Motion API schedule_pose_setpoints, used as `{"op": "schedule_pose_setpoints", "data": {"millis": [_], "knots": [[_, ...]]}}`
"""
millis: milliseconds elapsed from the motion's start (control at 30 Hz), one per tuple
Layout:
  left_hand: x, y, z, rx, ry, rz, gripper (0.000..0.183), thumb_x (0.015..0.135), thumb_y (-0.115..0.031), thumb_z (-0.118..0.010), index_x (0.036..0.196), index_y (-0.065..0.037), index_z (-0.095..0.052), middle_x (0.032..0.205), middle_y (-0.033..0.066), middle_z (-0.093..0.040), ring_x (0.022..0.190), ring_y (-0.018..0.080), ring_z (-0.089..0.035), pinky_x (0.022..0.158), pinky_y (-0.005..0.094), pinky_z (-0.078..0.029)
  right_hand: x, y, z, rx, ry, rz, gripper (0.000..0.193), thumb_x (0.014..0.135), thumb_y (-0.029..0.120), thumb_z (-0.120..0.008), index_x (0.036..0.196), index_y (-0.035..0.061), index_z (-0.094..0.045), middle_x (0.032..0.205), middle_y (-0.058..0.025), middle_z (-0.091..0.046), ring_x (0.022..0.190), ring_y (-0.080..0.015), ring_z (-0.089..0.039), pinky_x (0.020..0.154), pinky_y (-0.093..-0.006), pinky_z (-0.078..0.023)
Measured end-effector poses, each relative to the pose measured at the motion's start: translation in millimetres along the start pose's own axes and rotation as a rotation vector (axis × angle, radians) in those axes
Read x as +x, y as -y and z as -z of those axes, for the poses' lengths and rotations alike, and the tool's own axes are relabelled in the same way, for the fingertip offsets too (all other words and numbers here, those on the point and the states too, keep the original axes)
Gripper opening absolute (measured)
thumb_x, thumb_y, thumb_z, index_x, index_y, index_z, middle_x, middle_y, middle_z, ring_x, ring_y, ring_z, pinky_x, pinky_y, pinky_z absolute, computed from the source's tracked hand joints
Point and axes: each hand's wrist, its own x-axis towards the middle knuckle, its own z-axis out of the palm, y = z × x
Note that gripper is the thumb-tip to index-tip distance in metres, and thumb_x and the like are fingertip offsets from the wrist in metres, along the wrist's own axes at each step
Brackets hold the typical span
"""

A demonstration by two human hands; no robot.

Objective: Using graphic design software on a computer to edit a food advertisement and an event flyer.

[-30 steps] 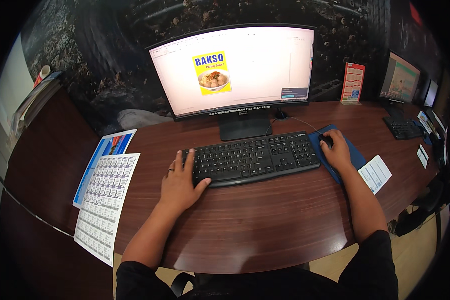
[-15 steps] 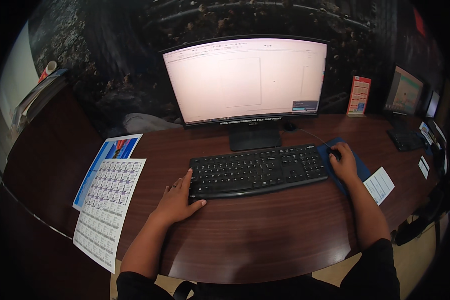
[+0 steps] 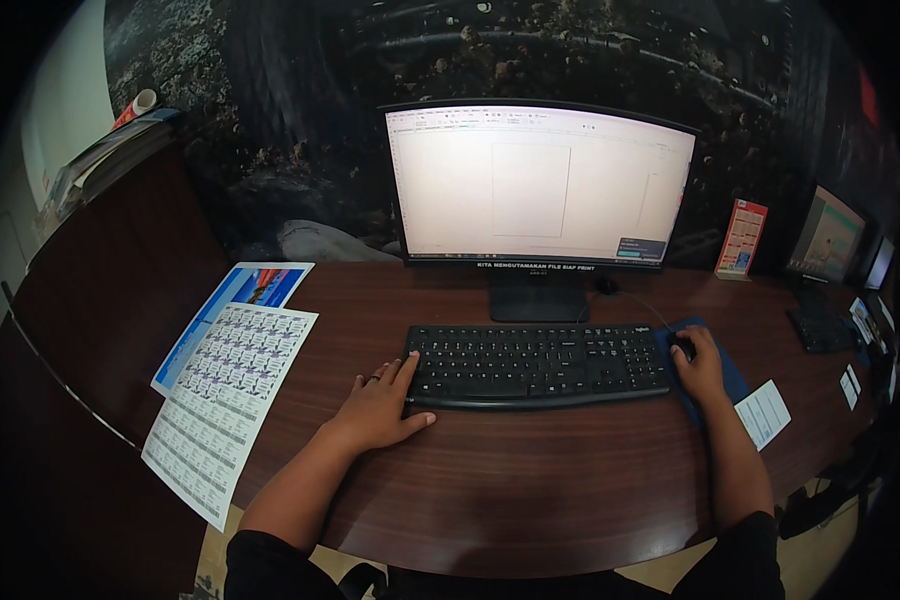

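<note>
My left hand rests at the left end of a black keyboard, thumb and fingers apart, fingertips on its edge keys. Curved over a dark computer mouse, my right hand covers part of it. That mouse sits on a blue mouse pad to the right of the keyboard. Behind the keyboard stands a monitor, lit with a mostly white program window that has a blank page outline and a small dark pop-up at the lower right.
A printed sheet overlaps a blue picture sheet on the desk's left. Right of the pad lies a white card. A red desk calendar and a second monitor stand farther right. Papers are stacked on the left ledge.
The whole view has shifted, so the desk items appear farther right and most sit a little lower. Both hands keep their places on the keyboard and mouse.
</note>
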Motion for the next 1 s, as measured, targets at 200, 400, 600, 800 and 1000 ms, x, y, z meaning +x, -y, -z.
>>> {"op": "schedule_pose_setpoints", "data": {"millis": [200,400,600,800,1000], "knots": [[1,0,-2,0.017,-0.014,-0.001,0.106,0.091,-0.057,-0.069,0.165,-0.005,-0.015,0.161,0.0296,-0.035,0.151,0.0458,-0.033,0.121,0.0660,-0.026,2,1,0,-0.006,0.018,-0.016,0.027,0.085,0.007,-0.075,0.110,0.0012,-0.069,0.125,-0.0206,-0.064,0.120,-0.0395,-0.063,0.101,-0.0430,-0.051],[4,0,-2,0.021,-0.012,-0.006,0.105,0.091,-0.059,-0.068,0.165,-0.005,-0.016,0.161,0.0304,-0.034,0.151,0.0464,-0.032,0.120,0.0663,-0.027,2,-3,0,-0.015,0.010,-0.021,0.028,0.085,0.008,-0.075,0.112,0.0006,-0.069,0.126,-0.0209,-0.064,0.120,-0.0397,-0.063,0.101,-0.0423,-0.051],[5,4,-7,-0.016,-0.009,-0.014,0.107,0.091,-0.061,-0.067,0.165,-0.004,-0.014,0.162,0.0317,-0.031,0.153,0.0469,-0.028,0.123,0.0646,-0.022,2,-2,0,-0.001,0.011,-0.018,0.030,0.085,0.008,-0.075,0.113,0.0008,-0.069,0.127,-0.0210,-0.064,0.120,-0.0399,-0.063,0.101,-0.0424,-0.051],[13,-6,-19,-0.120,-0.077,0.091,0.109,0.091,-0.064,-0.065,0.165,-0.003,-0.014,0.164,0.0330,-0.028,0.157,0.0448,-0.021,0.125,0.0642,-0.009,0,-4,-1,-0.020,0.017,-0.014,0.029,0.083,0.006,-0.074,0.111,0.0018,-0.067,0.125,-0.0195,-0.064,0.120,-0.0398,-0.063,0.100,-0.0436,-0.051],[14,-3,-18,-0.148,-0.071,0.078,0.108,0.092,-0.063,-0.064,0.165,-0.001,-0.014,0.164,0.0325,-0.027,0.157,0.0440,-0.020,0.124,0.0644,-0.010,0,-1,0,-0.046,0.009,-0.026,0.028,0.081,0.005,-0.071,0.108,0.0037,-0.065,0.122,-0.0165,-0.066,0.119,-0.0381,-0.063,0.100,-0.0444,-0.051]]}}
